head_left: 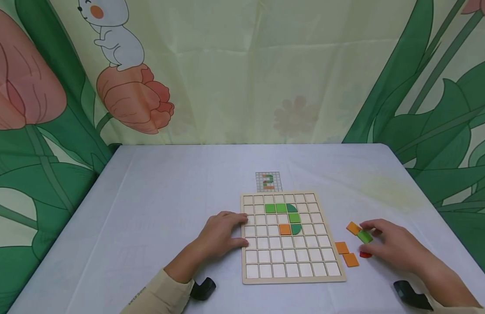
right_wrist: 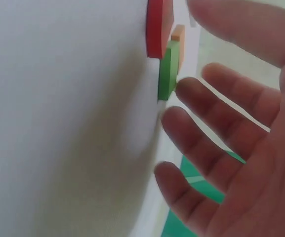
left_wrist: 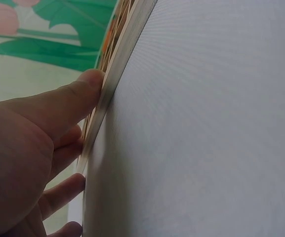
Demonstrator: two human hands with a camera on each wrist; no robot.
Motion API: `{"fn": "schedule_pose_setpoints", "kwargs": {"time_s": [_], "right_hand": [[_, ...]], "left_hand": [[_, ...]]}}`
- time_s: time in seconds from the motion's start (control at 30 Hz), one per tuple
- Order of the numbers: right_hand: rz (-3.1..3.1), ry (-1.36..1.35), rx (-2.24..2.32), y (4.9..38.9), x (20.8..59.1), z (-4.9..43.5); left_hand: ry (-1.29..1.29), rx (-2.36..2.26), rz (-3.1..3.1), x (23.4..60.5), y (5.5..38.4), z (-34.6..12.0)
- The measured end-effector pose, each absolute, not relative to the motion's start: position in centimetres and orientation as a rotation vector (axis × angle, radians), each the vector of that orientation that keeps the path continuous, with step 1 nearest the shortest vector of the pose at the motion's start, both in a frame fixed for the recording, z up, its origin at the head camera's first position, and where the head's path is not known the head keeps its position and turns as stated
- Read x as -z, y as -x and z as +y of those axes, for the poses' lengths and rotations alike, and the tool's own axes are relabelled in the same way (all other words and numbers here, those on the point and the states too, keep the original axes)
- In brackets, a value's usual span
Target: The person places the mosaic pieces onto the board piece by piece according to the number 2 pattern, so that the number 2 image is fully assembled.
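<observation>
A wooden grid board (head_left: 289,257) lies flat on the table, with light green tiles (head_left: 280,208), dark green rounded tiles (head_left: 296,229) and one orange tile (head_left: 284,229) in its upper cells. My left hand (head_left: 222,233) rests at the board's left edge, its thumb and fingertips against the frame. To the right of the board, my right hand (head_left: 397,244) hovers with spread fingers around loose pieces. Nearest to it are a green tile (head_left: 365,237), a red piece (head_left: 366,254) partly under the thumb, and an orange tile (head_left: 353,228). In the right wrist view nothing sits between thumb and fingers.
Two more orange tiles (head_left: 350,260) lie between the board and the right hand. Behind the board is a small pattern card (head_left: 268,182) with a coloured figure on a grid. A printed cloth backdrop (head_left: 234,87) hangs beyond the white table (head_left: 167,187).
</observation>
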State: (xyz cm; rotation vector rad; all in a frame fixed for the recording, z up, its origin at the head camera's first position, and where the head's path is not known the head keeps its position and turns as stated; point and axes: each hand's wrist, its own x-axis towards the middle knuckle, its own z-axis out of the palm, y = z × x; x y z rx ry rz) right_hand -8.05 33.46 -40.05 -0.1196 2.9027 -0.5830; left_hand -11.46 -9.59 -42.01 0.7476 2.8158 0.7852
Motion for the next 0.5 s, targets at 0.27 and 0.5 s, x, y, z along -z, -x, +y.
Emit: {"fn": "schedule_pose_setpoints", "kwargs": {"time_s": [0.27,0.5], "right_hand": [[2.809,0.107,0.609,7.96,39.82,34.08],[2.811,0.144,0.628,7.95,39.92,33.76]], "left_hand": [[-0.746,-0.778,2.817,42.11,11.45,-9.58],[-0.719,-0.767,2.817,41.97,11.38,-9.52]]}}
